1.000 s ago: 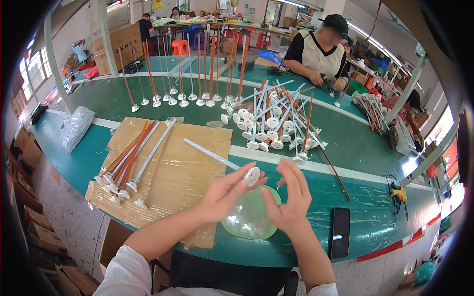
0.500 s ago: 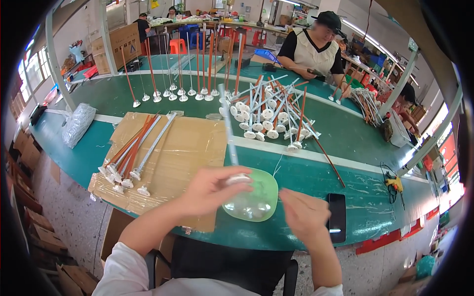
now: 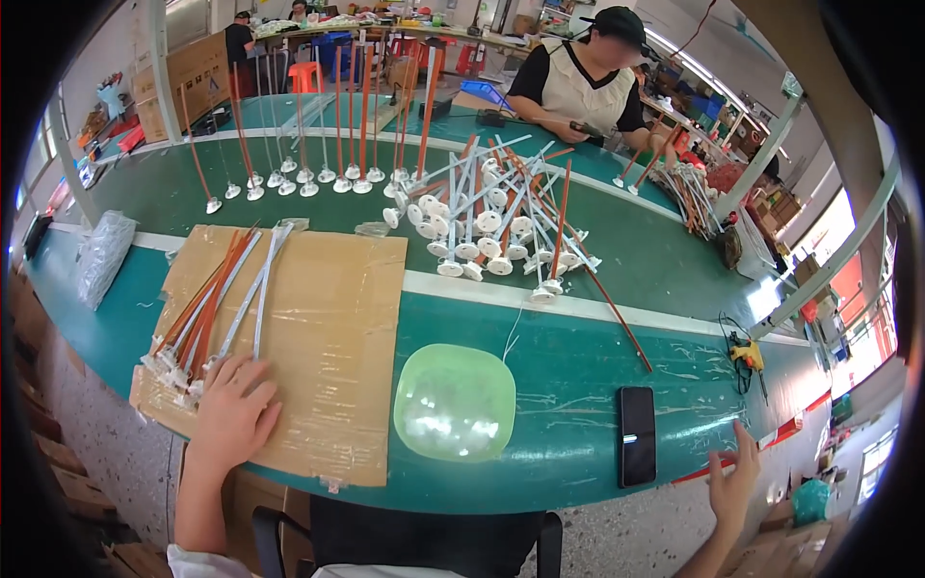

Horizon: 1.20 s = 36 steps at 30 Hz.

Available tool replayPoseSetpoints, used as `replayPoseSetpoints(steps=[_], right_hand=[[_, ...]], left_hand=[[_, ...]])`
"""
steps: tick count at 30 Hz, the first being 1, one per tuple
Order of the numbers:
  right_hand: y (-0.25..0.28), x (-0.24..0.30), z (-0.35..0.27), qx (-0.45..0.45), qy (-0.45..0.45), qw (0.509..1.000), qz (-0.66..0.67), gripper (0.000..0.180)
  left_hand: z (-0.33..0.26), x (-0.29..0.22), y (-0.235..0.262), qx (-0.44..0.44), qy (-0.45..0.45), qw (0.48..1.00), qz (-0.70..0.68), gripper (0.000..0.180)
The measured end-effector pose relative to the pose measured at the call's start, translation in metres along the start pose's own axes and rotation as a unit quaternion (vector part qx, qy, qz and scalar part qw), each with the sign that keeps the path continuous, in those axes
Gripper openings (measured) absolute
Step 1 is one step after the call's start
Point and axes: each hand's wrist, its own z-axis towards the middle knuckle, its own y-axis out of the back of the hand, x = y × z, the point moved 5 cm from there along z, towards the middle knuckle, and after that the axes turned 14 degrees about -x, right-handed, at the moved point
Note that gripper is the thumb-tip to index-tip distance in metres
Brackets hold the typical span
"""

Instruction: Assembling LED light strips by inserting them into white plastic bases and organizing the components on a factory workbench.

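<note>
On the brown cardboard sheet (image 3: 328,356), my left hand (image 3: 234,409) bends its fingers around the lower end of a white strip rod (image 3: 261,313). That rod lies flat, its foot hidden under my fingers. Beside it is a bundle of brown and white rods (image 3: 207,313) with white round feet gathered near my hand. My right hand (image 3: 737,477) is out by the table's front right edge, holding nothing, with its fingers apart. A light green rounded-square dish (image 3: 455,400) with a shiny, clear-looking middle sits right of the cardboard.
Several brown and white rods stand upright on white feet (image 3: 361,183) at the back left. A heap of footed rods (image 3: 487,217) lies mid-table. A black phone (image 3: 636,436) and a yellow glue gun (image 3: 747,356) are right. Across the table sits a person (image 3: 583,91) holding a tool.
My left hand has moved left from above the green dish, carrying the white strip rod down onto the cardboard. My right hand has swung right, past the phone, and spread its fingers.
</note>
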Motion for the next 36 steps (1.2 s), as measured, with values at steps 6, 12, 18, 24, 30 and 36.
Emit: replayPoseSetpoints(steps=[6, 12, 18, 24, 30, 36], right_hand=[[-0.203, 0.162, 0.097, 0.093, 0.183, 0.967, 0.151, 0.014], [-0.372, 0.201, 0.161, 0.158, 0.079, 0.984, -0.012, 0.033], [-0.334, 0.173, 0.147, 0.269, -0.227, 0.907, 0.232, 0.026], [-0.262, 0.207, 0.06, 0.414, -0.297, 0.717, 0.476, 0.016], [-0.247, 0.255, 0.017, 0.38, -0.324, 0.657, 0.565, 0.012], [-0.241, 0.269, 0.005, 0.207, -0.31, 0.686, 0.625, 0.01]], left_hand=[[-0.007, 0.017, -0.012, -0.055, -0.021, 0.997, 0.045, 0.036], [-0.002, -0.001, 0.013, -0.148, -0.076, 0.986, 0.011, 0.04], [0.024, -0.04, 0.024, -0.148, -0.133, 0.977, -0.072, 0.029], [0.081, -0.108, -0.012, -0.065, -0.158, 0.935, -0.311, 0.039], [0.117, -0.153, -0.06, 0.011, -0.124, 0.864, -0.488, 0.047], [0.111, -0.127, -0.071, -0.01, -0.042, 0.871, -0.489, 0.036]])
